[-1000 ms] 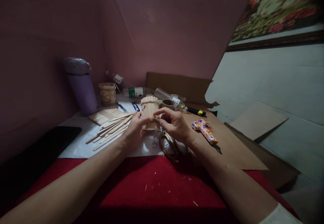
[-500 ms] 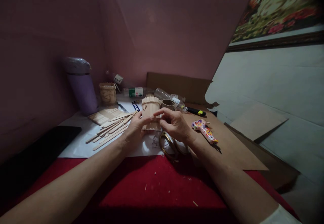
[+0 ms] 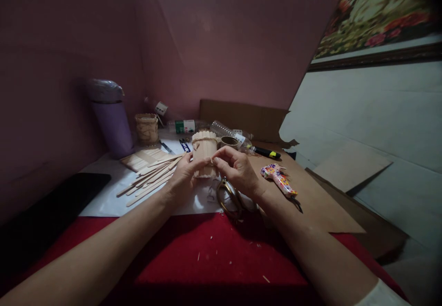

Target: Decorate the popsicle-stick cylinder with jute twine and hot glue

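A small cup made of upright craft sticks [image 3: 205, 148] stands tilted slightly in my left hand [image 3: 183, 175], whose thumb lies across its front. Twine [image 3: 204, 138] circles the cup just under its scalloped top. My right hand [image 3: 236, 169] is at the cup's right side, thumb and index finger pinched together beside my left thumb tip. What that pinch holds is too small to make out. Brass-coloured scissors handles [image 3: 228, 199] lie below my right hand. Loose craft sticks [image 3: 152, 179] are piled to the left of the cup.
A flowered glue gun [image 3: 279, 179] rests on cardboard [image 3: 321, 204] at the right, near a black-and-yellow utility knife [image 3: 267, 152]. Behind are plastic bottles [image 3: 226, 131], a cardboard tube [image 3: 229, 142], another stick cup [image 3: 147, 129] and a purple tumbler [image 3: 112, 124]. Red cloth [image 3: 193, 260] covers the front.
My right thumb and index finger have closed into a pinch against the cup, near my left thumb. The cup has shifted very slightly left in my left hand.
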`<act>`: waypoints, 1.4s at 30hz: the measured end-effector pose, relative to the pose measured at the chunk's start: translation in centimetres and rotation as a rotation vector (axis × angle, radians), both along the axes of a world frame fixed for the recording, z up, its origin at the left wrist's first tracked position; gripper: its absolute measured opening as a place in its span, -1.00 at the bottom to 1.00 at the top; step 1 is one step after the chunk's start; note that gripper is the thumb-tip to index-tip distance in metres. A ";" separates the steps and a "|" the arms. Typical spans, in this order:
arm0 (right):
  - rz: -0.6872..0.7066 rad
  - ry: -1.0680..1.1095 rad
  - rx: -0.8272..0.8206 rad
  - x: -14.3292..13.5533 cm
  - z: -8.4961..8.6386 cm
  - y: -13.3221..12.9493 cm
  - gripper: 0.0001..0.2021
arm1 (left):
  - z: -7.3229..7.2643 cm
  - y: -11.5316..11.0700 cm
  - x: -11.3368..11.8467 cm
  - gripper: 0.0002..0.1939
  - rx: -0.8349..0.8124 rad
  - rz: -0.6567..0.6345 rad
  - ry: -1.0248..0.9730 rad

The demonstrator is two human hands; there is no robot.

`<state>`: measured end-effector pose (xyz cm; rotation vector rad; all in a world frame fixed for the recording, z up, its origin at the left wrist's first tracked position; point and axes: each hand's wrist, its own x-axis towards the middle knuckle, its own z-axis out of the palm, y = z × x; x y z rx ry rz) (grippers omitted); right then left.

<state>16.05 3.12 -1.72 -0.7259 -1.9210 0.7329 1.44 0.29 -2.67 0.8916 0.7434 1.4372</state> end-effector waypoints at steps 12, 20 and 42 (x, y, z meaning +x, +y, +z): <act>0.155 0.121 -0.185 0.0 -0.6 1.1 -0.85 | -0.8 1.1 -0.4 -0.34 0.157 0.214 0.227; 0.131 0.108 -0.176 -0.1 -1.5 1.9 -0.84 | -0.7 0.2 -0.3 -0.09 0.303 0.652 0.588; -0.068 0.394 -0.154 -0.9 -0.2 0.3 -0.80 | 2.2 0.1 -3.7 -0.44 -0.084 -0.303 -0.452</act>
